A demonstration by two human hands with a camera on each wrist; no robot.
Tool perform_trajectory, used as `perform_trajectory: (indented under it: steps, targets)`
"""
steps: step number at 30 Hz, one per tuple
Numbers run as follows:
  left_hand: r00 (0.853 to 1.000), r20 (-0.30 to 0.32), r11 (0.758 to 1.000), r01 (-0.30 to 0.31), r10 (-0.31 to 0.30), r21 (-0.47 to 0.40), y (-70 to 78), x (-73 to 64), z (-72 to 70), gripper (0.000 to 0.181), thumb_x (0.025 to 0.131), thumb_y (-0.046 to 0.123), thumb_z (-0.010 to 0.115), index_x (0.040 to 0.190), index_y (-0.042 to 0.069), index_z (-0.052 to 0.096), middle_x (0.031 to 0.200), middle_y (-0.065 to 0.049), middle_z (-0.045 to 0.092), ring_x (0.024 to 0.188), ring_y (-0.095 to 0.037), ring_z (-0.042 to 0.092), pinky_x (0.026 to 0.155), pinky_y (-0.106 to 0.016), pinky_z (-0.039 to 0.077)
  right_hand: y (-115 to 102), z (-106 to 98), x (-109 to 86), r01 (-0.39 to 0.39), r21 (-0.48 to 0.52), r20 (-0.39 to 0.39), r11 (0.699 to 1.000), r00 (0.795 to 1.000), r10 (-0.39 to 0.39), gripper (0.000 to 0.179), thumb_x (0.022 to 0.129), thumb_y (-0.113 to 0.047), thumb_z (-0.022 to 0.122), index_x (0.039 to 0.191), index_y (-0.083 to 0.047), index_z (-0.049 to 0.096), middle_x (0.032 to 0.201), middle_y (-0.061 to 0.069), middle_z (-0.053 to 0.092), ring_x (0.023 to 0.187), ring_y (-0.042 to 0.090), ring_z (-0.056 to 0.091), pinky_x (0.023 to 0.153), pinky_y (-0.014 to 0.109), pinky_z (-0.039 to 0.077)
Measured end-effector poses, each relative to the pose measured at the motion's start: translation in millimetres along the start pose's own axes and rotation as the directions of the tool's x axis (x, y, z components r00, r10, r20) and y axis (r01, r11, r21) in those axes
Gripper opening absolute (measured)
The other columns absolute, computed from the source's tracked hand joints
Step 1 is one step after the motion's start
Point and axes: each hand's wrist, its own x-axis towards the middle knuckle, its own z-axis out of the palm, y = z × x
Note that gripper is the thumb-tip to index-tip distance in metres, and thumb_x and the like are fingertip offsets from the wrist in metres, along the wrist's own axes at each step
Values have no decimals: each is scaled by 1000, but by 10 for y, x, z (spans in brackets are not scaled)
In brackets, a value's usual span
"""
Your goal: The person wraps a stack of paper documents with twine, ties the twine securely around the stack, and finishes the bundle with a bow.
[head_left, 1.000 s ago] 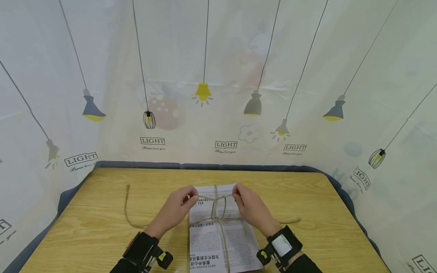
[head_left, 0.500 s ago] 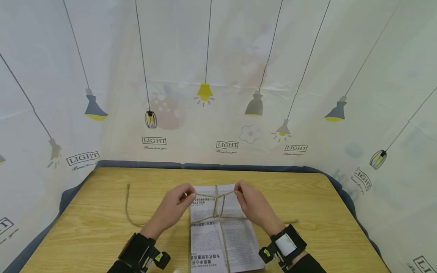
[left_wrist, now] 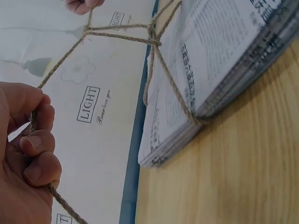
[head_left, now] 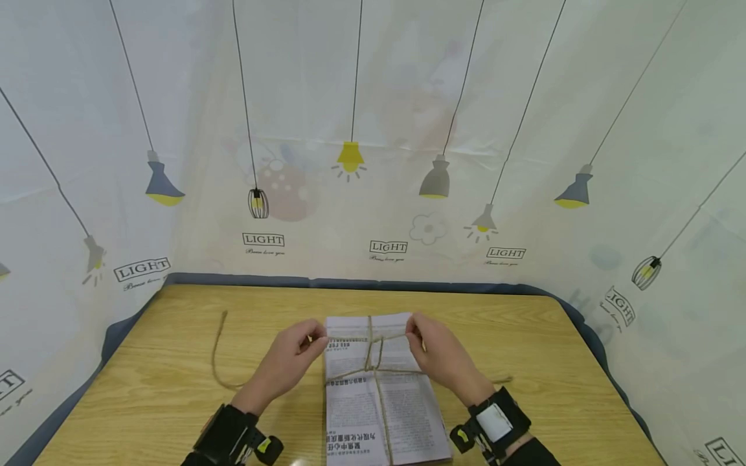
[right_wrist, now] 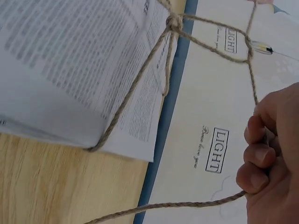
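Observation:
A stack of newspapers (head_left: 410, 414) lies on the table, wrapped crosswise with brown twine (head_left: 381, 408) that is knotted near its middle. Above that knot (right_wrist: 174, 22) two strands rise to a second crossing of the twine, held up off the paper. My left hand (head_left: 291, 359) grips one end of the twine with curled fingers, left of the stack. On the other side my right hand (head_left: 443, 356) grips the opposite end in the same way. Both wrist views show the twine running taut from the crossing into each hand.
The twine's loose left tail (head_left: 215, 356) curves over the wooden table (head_left: 151, 388); its right tail (head_left: 504, 380) shows beyond my right wrist. A white curtain (head_left: 326, 84) printed with lamps hangs behind the table, whose far edge has a dark blue border (head_left: 280, 281).
My hands have moved farther apart, the left one to the left and the right one slightly to the right. The twine between them has drawn straighter.

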Motion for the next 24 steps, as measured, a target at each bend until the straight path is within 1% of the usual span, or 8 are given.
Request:
perform_trajectory:
  steps: [3, 5, 10, 14, 16, 18, 21, 24]
  targets:
    - [1000, -6, 1000, 24, -24, 13, -75, -47, -33, 10, 101, 31, 52, 93, 29, 58, 81, 6, 55, 61, -6, 40, 61, -28, 38, 55, 2, -39, -19, -2, 1, 1000, 1000, 19, 7, 98, -11, 57, 93, -15, 54, 75, -10, 48, 62, 3, 40, 59, 20, 37]
    - [999, -6, 999, 43, -43, 16, -116, -76, -52, 10, 101, 30, 53, 93, 29, 58, 82, 6, 55, 61, -6, 40, 61, -28, 38, 85, -2, -62, -19, -1, -5, 1000, 1000, 19, 4, 97, -13, 60, 94, -15, 58, 75, -11, 52, 63, 2, 42, 60, 20, 38]
    - [997, 16, 996, 79, -79, 29, -169, -104, -76, 10, 102, 30, 52, 94, 28, 58, 86, 4, 57, 66, -9, 44, 64, -29, 40, 120, -9, -80, 13, 18, -18, 1000, 1000, -12, 3, 96, -15, 62, 94, -18, 62, 79, -10, 59, 64, 1, 46, 62, 21, 42]
    - [993, -11, 991, 121, -121, 61, -186, -135, -101, 10, 101, 26, 53, 94, 27, 60, 88, 4, 60, 69, -10, 46, 65, -29, 40, 142, -11, -97, -7, 26, -18, 1000, 1000, 7, 6, 96, -15, 62, 92, -19, 61, 80, -9, 59, 65, 1, 45, 62, 21, 42]
    - [991, -22, 987, 134, -133, 92, -203, -156, -113, 9, 101, 26, 55, 94, 26, 61, 87, 6, 60, 69, -9, 46, 65, -28, 40, 160, -16, -117, -29, 29, -14, 999, 999, 29, 6, 96, -15, 62, 91, -19, 61, 80, -9, 59, 65, 1, 45, 62, 21, 41]
    - [991, -31, 984, 135, -132, 120, -230, -179, -122, 9, 100, 27, 57, 93, 24, 61, 84, 7, 59, 68, -9, 46, 65, -28, 39, 185, -22, -137, -48, 36, -11, 998, 999, 49, 7, 96, -14, 62, 91, -18, 61, 80, -8, 59, 65, 1, 45, 62, 22, 41]
    - [990, -37, 978, 137, -133, 154, -267, -209, -136, 7, 98, 27, 59, 93, 23, 62, 83, 7, 59, 68, -7, 47, 66, -26, 42, 227, -30, -168, -72, 39, -5, 997, 997, 73, 7, 96, -13, 62, 90, -18, 61, 77, -9, 58, 63, 2, 43, 60, 21, 40]
    - [989, -44, 977, 144, -139, 155, -288, -230, -151, 5, 97, 24, 60, 93, 23, 63, 83, 6, 60, 67, -7, 47, 66, -27, 42, 270, -34, -191, -86, 41, -6, 995, 996, 86, 8, 95, -12, 63, 89, -18, 61, 75, -10, 56, 62, 2, 43, 60, 21, 40]
